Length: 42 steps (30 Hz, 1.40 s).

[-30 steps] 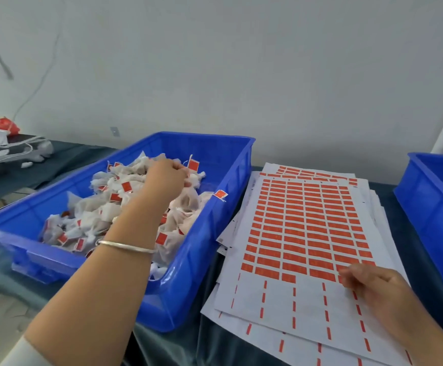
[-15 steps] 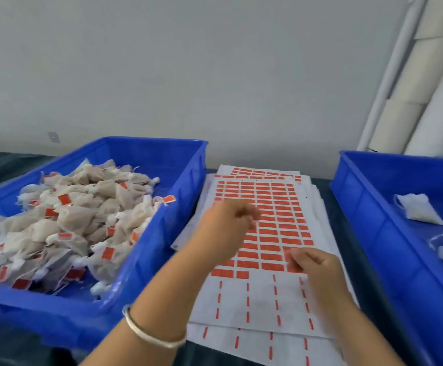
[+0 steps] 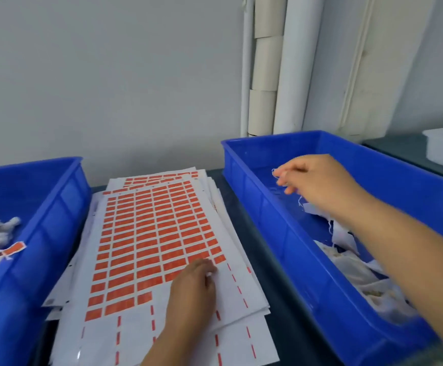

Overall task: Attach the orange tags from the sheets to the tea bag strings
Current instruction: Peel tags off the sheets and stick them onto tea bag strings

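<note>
Right bin (image 3: 273, 207): glossy blue plastic, holding limp white tea bags (image 3: 347, 249).
Sheets (image 3: 162, 233): flat white paper, gridded with orange tags (image 3: 146, 247).
Right hand (image 3: 318, 183): fingers pinching thin white string (image 3: 274, 172).
Left hand (image 3: 191, 289): fingertips curled, pressing the sheets at the tags' edge.

Right hand (image 3: 318, 180): pinches a white string (image 3: 275, 173) over the right bin (image 3: 273, 223).
Left hand (image 3: 192, 289): fingertips on the tag sheet (image 3: 146, 233).

Bright, even indoor light, soft shadows, slight motion blur (wide-angle bending at edges).
</note>
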Each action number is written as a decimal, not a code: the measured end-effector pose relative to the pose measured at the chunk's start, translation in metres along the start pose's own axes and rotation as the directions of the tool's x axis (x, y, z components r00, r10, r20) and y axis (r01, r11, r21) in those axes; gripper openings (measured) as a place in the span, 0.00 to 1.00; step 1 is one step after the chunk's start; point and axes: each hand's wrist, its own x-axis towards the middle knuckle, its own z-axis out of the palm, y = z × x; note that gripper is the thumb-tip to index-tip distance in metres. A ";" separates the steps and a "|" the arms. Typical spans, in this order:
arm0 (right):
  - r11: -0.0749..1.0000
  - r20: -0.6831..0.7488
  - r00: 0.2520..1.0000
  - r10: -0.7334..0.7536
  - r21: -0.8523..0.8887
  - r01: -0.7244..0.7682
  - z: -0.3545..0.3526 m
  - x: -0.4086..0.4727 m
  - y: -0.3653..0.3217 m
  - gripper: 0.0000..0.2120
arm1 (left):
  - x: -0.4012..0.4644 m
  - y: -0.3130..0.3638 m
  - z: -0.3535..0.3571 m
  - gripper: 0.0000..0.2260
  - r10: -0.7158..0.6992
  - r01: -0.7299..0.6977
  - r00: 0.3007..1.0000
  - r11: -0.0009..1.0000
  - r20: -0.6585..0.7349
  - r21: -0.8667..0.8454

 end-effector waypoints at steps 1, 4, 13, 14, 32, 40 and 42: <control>0.994 -0.023 0.997 0.074 -0.083 -0.075 -0.010 0.016 0.015 0.08 | 0.000 -0.001 0.002 0.10 0.024 -0.023 0.999 0.999 -0.021 0.026; 0.874 -0.038 0.956 0.290 -0.396 -0.280 -0.033 0.055 0.066 0.13 | 0.000 -0.004 0.005 0.11 0.058 -0.056 0.998 0.997 -0.033 0.056; 0.610 -0.028 0.924 0.381 -0.743 -0.274 -0.022 0.066 0.139 0.17 | 0.004 -0.008 0.007 0.10 0.056 -0.055 0.998 0.996 -0.018 0.064; 0.622 -0.049 0.922 0.383 -0.725 -0.297 -0.022 0.066 0.141 0.19 | 0.004 -0.008 0.007 0.10 0.055 -0.054 0.998 0.997 -0.014 0.061; 0.812 -0.146 0.951 0.273 -0.495 -0.309 -0.036 0.068 0.150 0.09 | -0.002 -0.007 0.002 0.09 0.062 -0.062 0.998 0.998 0.027 -0.013; 0.866 -0.064 0.961 0.268 -0.422 -0.269 -0.031 0.064 0.143 0.14 | -0.003 -0.008 0.002 0.09 0.069 -0.068 0.997 0.998 0.031 -0.017; 0.891 -0.002 0.947 0.323 -0.338 -0.304 -0.029 0.063 0.141 0.16 | -0.003 -0.008 0.002 0.09 0.067 -0.067 0.997 0.998 0.031 -0.014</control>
